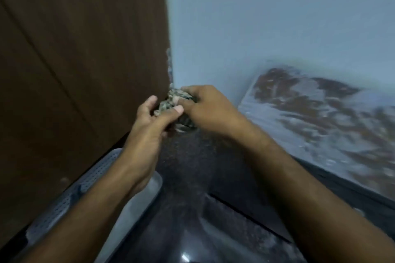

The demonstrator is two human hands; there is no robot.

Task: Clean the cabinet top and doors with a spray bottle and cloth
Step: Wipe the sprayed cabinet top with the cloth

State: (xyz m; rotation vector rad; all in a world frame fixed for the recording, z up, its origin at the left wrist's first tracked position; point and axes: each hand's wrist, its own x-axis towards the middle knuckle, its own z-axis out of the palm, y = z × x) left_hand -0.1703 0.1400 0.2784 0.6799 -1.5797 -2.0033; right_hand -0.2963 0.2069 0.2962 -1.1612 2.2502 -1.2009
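Observation:
A crumpled, speckled grey-brown cloth is bunched between both hands near the middle of the head view. My left hand grips its lower left side with the thumb on top. My right hand closes over its right side. The cloth hangs just above the dark speckled cabinet top, in the corner where a tall brown wooden door meets the pale blue wall. No spray bottle is in view. The picture is blurred.
A grey perforated tray-like object lies at the lower left, under my left forearm. A reddish-brown and white patterned surface slopes along the right. A dark ridge crosses the cabinet top in the foreground.

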